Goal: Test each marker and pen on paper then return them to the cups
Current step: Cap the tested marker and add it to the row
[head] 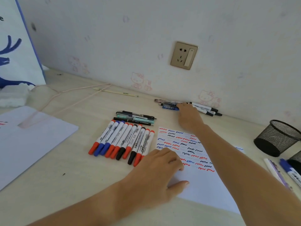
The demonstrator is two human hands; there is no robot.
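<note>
A white sheet of paper (200,181) covered in red, blue and black squiggles lies on the desk. My left hand (156,173) rests flat on its left edge, fingers relaxed. My right hand (189,116) reaches to the far wall, its fingertips touching a small pile of pens and markers (203,108). A row of several whiteboard markers (123,141) with red, blue and black caps lies left of the paper, with a few pens (136,118) behind it. A black mesh cup (276,137) lies tipped on its side at the right.
A blue-capped marker (291,172) and a purple pen (275,173) lie at the right edge beside a second mesh cup (296,162). A white paper bag (21,141) lies flat at left, a printed bag (14,51) stands behind it. A wall socket (184,55) sits above the desk.
</note>
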